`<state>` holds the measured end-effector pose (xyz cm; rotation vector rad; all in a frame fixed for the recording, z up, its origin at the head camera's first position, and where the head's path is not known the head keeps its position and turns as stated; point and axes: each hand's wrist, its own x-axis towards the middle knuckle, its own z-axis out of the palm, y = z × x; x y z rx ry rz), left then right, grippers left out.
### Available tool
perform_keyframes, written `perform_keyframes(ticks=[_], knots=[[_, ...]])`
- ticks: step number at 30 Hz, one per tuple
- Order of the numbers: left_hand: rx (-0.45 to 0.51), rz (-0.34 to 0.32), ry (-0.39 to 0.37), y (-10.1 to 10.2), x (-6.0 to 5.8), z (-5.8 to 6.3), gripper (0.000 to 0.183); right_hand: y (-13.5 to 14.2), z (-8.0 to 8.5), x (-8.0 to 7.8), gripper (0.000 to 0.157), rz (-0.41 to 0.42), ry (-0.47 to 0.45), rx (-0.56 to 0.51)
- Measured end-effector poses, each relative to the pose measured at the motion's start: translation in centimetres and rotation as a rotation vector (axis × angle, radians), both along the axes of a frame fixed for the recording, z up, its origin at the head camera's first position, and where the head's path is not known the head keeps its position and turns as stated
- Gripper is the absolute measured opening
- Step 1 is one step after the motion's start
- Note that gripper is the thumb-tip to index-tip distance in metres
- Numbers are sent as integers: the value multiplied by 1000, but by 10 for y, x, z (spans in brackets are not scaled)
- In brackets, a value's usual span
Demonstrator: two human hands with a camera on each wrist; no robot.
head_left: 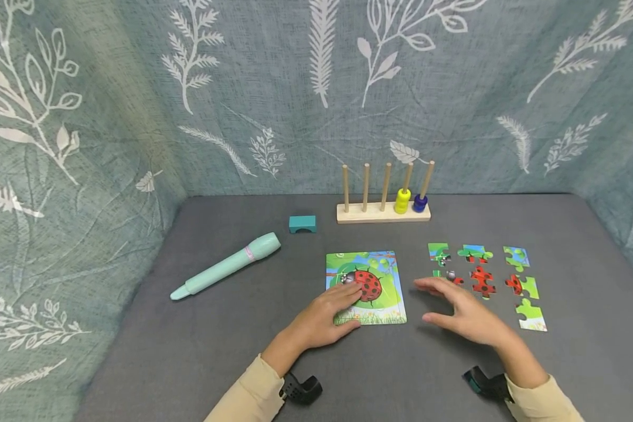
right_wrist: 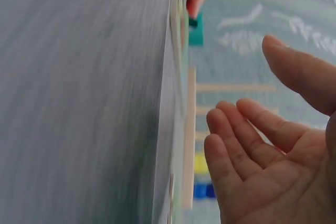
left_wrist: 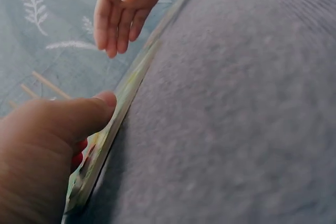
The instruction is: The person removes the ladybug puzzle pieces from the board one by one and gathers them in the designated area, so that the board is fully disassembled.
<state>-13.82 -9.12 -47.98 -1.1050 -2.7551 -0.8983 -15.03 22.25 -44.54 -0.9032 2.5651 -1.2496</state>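
Note:
A square ladybug picture board (head_left: 392, 299) lies flat on the grey table. My left hand (head_left: 328, 316) rests on its left part, fingers extended over the picture and thumb by the near edge. To the right of the board, my right hand (head_left: 466, 313) hovers with nothing in it, its fingers and thumb apart. Loose jigsaw pieces lie beyond and beside that hand, among them a red spotted piece (head_left: 482, 281) and a green-and-white corner piece (head_left: 531, 315). The right hand partly covers some pieces. In the left wrist view, the left thumb (left_wrist: 86, 116) lies along the board's edge.
Behind the board stands a wooden peg rack (head_left: 382, 217) with yellow and blue rings on two pegs. A teal block (head_left: 302, 224) sits left of the rack. A mint-green pen-shaped object (head_left: 224, 268) lies on the left. Patterned fabric (head_left: 285, 88) hangs along the back.

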Motion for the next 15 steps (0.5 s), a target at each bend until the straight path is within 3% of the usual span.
perform_keyframes(ticks=[8,15], knots=[[23,41,-18,-12,-1,0,52,-40,-5,-10,55,79,-22,5],[30,27,15,-19,-3,-1,50,-67,-10,-16,53,77,8,31]])
